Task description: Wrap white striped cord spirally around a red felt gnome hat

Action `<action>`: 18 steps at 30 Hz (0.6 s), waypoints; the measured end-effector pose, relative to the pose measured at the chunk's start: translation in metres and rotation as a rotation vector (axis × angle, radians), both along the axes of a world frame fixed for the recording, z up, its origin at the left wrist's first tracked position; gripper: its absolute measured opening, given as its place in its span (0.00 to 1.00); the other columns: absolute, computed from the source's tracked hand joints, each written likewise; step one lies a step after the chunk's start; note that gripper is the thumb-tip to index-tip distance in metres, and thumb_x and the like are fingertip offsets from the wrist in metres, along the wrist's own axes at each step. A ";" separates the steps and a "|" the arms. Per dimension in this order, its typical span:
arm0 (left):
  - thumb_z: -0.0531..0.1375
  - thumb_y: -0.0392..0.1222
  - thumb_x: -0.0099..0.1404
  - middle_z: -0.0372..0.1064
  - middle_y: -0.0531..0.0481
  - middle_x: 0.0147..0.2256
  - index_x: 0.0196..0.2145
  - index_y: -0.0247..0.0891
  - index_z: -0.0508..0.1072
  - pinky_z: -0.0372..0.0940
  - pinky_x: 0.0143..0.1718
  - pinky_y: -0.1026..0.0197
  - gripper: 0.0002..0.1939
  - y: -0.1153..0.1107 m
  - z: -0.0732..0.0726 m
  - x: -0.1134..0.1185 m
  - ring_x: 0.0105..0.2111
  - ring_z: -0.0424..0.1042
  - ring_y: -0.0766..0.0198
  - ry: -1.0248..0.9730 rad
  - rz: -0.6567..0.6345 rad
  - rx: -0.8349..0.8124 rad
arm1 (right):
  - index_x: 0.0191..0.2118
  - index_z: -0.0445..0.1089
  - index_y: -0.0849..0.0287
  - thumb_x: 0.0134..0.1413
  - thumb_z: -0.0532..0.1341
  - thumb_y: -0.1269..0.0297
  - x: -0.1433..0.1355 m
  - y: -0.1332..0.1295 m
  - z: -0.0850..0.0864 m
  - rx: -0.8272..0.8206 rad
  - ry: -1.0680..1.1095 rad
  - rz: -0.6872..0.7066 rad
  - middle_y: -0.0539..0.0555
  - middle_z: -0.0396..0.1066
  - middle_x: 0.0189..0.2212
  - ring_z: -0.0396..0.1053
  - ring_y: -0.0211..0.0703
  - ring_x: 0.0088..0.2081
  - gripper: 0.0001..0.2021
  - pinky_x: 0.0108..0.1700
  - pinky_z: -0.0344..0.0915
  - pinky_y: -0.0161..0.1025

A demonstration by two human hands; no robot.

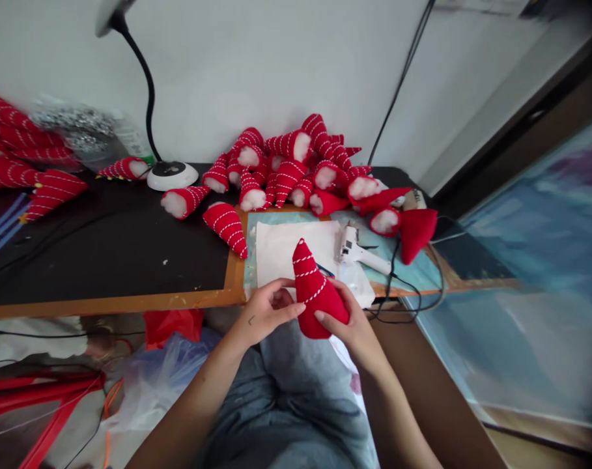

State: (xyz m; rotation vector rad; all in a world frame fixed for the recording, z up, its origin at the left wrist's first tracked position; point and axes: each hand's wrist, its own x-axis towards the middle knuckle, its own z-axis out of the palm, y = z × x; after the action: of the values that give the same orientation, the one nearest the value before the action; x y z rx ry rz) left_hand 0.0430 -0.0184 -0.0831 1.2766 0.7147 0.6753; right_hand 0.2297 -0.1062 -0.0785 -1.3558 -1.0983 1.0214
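Observation:
A red stuffed cone-shaped hat (309,293) is held tip up above my lap, just off the table's front edge. White twisted cord winds around its upper part, while the lower part is plain red. My right hand (348,319) grips the hat's right side near the base, thumb in front and fingers behind. From the left, my left hand (271,311) has its thumb on the cord's lower end and its fingers curled at the hat's side, partly hidden. Behind the hat, a white glue gun (366,253) lies on a white cloth (296,238).
Many red cones with white stuffing (288,176) are heaped along the wall. More striped cones (27,146) lie at the far left. A gooseneck lamp (172,174) stands on the black table (129,251). Black cables (398,293) hang over the right front edge.

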 end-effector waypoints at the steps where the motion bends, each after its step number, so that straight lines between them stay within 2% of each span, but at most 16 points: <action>1: 0.73 0.53 0.58 0.68 0.55 0.27 0.49 0.34 0.72 0.63 0.30 0.65 0.28 -0.001 0.000 0.003 0.28 0.68 0.66 -0.010 0.015 0.012 | 0.60 0.64 0.54 0.50 0.73 0.48 0.004 -0.001 0.004 0.015 -0.066 -0.032 0.58 0.70 0.57 0.72 0.54 0.53 0.35 0.54 0.71 0.49; 3: 0.71 0.53 0.61 0.69 0.54 0.28 0.44 0.35 0.73 0.62 0.31 0.65 0.22 -0.005 0.004 0.008 0.29 0.68 0.66 -0.029 0.056 0.065 | 0.59 0.64 0.54 0.50 0.72 0.48 0.013 -0.001 0.015 0.065 -0.239 -0.113 0.58 0.70 0.55 0.71 0.54 0.51 0.33 0.53 0.70 0.49; 5: 0.69 0.53 0.64 0.68 0.53 0.28 0.36 0.36 0.74 0.61 0.30 0.66 0.17 -0.010 0.014 0.013 0.28 0.66 0.68 -0.048 0.095 0.136 | 0.58 0.64 0.54 0.51 0.72 0.49 0.023 -0.003 0.028 0.120 -0.391 -0.175 0.58 0.70 0.55 0.70 0.55 0.52 0.33 0.52 0.69 0.49; 7: 0.68 0.53 0.66 0.68 0.54 0.27 0.33 0.36 0.74 0.60 0.30 0.66 0.16 -0.013 0.032 0.015 0.27 0.64 0.69 -0.075 0.113 0.197 | 0.59 0.64 0.52 0.51 0.72 0.50 0.033 -0.004 0.042 0.165 -0.463 -0.196 0.58 0.69 0.57 0.69 0.56 0.54 0.32 0.53 0.68 0.50; 9: 0.68 0.53 0.67 0.68 0.55 0.27 0.34 0.38 0.76 0.60 0.31 0.67 0.15 -0.016 0.055 0.015 0.28 0.65 0.69 -0.101 0.126 0.258 | 0.59 0.63 0.50 0.52 0.72 0.51 0.040 -0.007 0.056 0.199 -0.460 -0.182 0.56 0.68 0.57 0.69 0.55 0.54 0.31 0.55 0.68 0.49; 12: 0.68 0.52 0.68 0.70 0.55 0.29 0.34 0.40 0.77 0.62 0.33 0.68 0.12 -0.018 0.089 0.013 0.31 0.67 0.68 -0.095 0.133 0.373 | 0.60 0.63 0.48 0.52 0.73 0.51 0.040 -0.009 0.075 0.228 -0.331 -0.157 0.55 0.69 0.55 0.70 0.51 0.51 0.32 0.52 0.70 0.46; 14: 0.68 0.51 0.67 0.70 0.54 0.29 0.33 0.41 0.77 0.62 0.33 0.68 0.12 -0.018 0.104 0.011 0.31 0.68 0.68 -0.086 0.137 0.425 | 0.59 0.64 0.47 0.50 0.74 0.50 0.035 -0.009 0.082 0.233 -0.153 -0.120 0.54 0.70 0.53 0.71 0.50 0.50 0.33 0.50 0.71 0.43; 16: 0.68 0.51 0.67 0.69 0.55 0.26 0.33 0.40 0.77 0.62 0.31 0.68 0.12 -0.018 0.108 0.010 0.28 0.66 0.69 -0.097 0.140 0.423 | 0.59 0.65 0.48 0.47 0.76 0.50 0.027 -0.007 0.085 0.224 0.060 -0.070 0.53 0.71 0.52 0.72 0.49 0.49 0.35 0.49 0.72 0.41; 18: 0.68 0.52 0.67 0.66 0.56 0.24 0.33 0.40 0.77 0.60 0.28 0.68 0.13 -0.017 0.103 0.009 0.25 0.64 0.70 -0.118 0.138 0.380 | 0.59 0.66 0.49 0.44 0.77 0.50 0.018 -0.005 0.083 0.205 0.241 -0.019 0.53 0.73 0.52 0.74 0.49 0.48 0.37 0.49 0.72 0.40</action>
State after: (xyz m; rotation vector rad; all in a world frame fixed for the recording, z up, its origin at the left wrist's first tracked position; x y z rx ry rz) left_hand 0.0519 -0.0355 0.0200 1.5272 0.5974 1.0264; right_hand 0.2481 -0.1109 0.0050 -1.0483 -0.9779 0.9998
